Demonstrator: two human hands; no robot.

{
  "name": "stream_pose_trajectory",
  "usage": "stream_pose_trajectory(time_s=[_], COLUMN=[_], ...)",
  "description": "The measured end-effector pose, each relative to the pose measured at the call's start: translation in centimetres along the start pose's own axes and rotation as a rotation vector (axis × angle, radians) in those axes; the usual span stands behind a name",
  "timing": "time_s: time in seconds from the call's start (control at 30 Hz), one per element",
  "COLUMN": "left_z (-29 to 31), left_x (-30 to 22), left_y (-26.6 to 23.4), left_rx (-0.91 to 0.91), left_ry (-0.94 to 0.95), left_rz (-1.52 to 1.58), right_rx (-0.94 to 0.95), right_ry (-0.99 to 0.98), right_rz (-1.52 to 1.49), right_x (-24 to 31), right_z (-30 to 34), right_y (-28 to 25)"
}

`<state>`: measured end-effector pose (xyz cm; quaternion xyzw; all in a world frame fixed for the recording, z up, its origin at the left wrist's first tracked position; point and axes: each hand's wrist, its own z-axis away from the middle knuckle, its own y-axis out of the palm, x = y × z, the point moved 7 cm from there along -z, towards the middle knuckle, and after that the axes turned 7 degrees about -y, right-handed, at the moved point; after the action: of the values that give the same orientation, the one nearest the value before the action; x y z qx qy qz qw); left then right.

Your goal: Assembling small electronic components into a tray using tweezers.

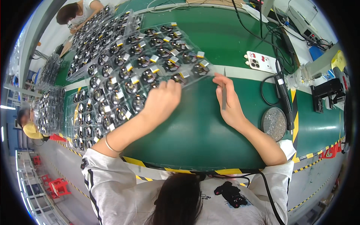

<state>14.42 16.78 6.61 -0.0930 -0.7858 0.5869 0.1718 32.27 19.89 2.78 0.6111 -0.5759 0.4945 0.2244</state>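
Note:
My left hand [163,99] reaches over the near right part of a clear plastic tray [208,72]. Its fingers are curled down next to a round black part [179,78] with a yellow-and-white tab; what they pinch, if anything, is hidden. In my right hand [230,103], just beyond the tray's right corner, slim metal tweezers [224,98] are held upright, tip pointing away from me. Several like round black parts [171,64] with wires and tabs sit in the tray's pockets.
More filled trays [83,56] are stacked at the left and back. On the right lie a phone [261,62], a black corded pen-shaped tool [284,98] and a round studded silver thing [274,123]. Cables [262,35] hang at the back. Two other people sit at the left.

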Motion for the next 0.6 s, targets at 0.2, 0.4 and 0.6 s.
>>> stream_pose_trajectory(time_s=[0.2,0.4,0.6], left_z=[-0.8,-0.8,-1.3], left_x=[-8.4,-14.9,-17.0], left_y=[0.5,0.5,-0.1], left_rx=[0.033,0.058,0.072], left_ry=[-0.018,-0.037,-0.166], left_rz=[0.156,0.522,0.887], right_rx=[-0.156,-0.207,-0.101], right_ry=[0.112,0.200,0.195], right_rz=[0.101,0.246,0.129], right_x=[-0.8,-3.2,-3.7], right_z=[1.4,2.0,0.5], right_y=[-2.4,-5.7,-7.2])
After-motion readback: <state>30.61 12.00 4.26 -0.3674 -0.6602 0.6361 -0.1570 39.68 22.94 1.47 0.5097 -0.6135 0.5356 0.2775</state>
